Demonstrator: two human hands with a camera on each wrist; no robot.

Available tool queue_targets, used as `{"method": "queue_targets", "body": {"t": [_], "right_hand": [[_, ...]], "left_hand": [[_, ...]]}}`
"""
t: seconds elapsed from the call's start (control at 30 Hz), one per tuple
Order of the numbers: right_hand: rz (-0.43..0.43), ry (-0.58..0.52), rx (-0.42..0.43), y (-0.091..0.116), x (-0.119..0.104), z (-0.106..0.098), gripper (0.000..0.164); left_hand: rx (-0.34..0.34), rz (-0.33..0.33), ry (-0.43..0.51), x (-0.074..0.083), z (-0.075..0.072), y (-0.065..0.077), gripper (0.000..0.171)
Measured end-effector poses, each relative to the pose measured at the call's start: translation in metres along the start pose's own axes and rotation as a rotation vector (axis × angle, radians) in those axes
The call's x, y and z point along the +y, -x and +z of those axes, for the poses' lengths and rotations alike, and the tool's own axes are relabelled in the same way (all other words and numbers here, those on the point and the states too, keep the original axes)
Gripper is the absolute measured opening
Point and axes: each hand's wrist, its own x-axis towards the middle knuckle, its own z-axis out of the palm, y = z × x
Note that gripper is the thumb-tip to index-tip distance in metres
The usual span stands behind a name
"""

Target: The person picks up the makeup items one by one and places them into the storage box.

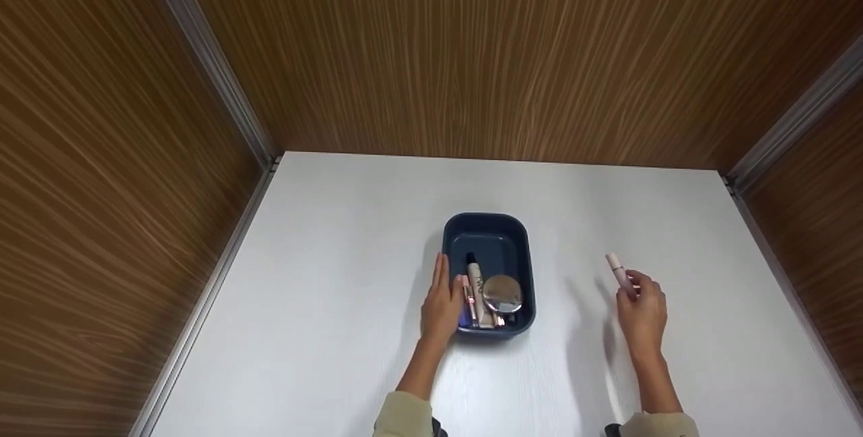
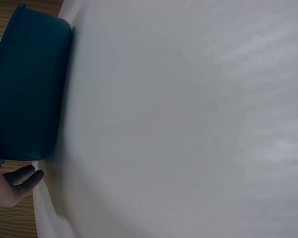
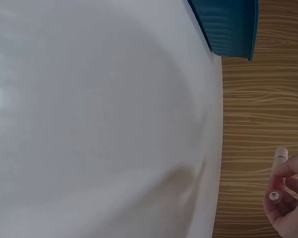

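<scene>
My right hand (image 1: 642,312) pinches a lip gloss tube (image 1: 619,271) between thumb and fingers, right of the bin and above the table. Its pale cap points up and away; in the right wrist view the round labelled base of the lip gloss (image 3: 274,196) shows. My left hand (image 1: 441,309) lies along the left side of a dark blue bin (image 1: 530,288), fingers straight, thumb over the rim. Inside the bin are a round shiny compact (image 1: 502,293), a white tube with a black cap (image 1: 476,282), a slim pink-topped tube (image 1: 470,302) and other small items, partly hidden.
The bin stands on a white table (image 1: 323,275). Wood-grain panels (image 1: 472,52) rise at the back and both sides, with metal strips (image 1: 216,52) at the corners.
</scene>
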Motion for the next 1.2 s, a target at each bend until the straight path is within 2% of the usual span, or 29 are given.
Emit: {"method": "queue_targets", "body": {"t": [0.53, 1.2], "right_hand": [[-0.045, -0.041, -0.025, 0.005, -0.015, 0.003, 0.028], [-0.099, -0.075, -0.078, 0.012, -0.038, 0.016, 0.03]], "left_hand": [[0.011, -0.003, -0.022, -0.001, 0.001, 0.0, 0.053], [0.007, 0.004, -0.026, 0.002, 0.001, -0.001, 0.053]]}}
